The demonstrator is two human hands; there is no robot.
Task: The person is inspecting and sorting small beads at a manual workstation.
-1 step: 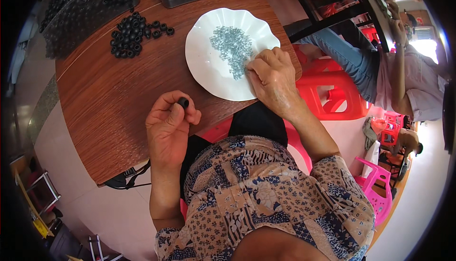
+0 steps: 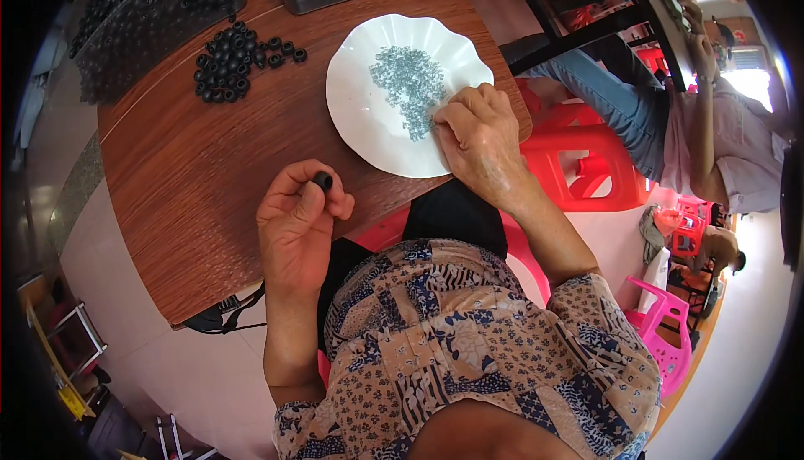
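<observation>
Well, we held one small black ring [image 2: 323, 180] in our left hand [image 2: 293, 230], pinched snugly between thumb and finger near the table's front edge, maybe so its open end was easy to see. Our right hand [image 2: 483, 142] was over the side of the white plate [image 2: 349, 95], with its fingertips close together by the clear bits [image 2: 409, 83]; we could not tell if they had one, because the hand hid that spot. The bits lay in a loose heap inside the wavy rim, and we think the rim was there to stop such tiny things from rolling off. More black rings [image 2: 224, 66] sat in a pile on the brown table [image 2: 184, 175], beyond our left hand and beside a see-through box [image 2: 155, 49] full of dark rings, perhaps so we could reach a few without digging
</observation>
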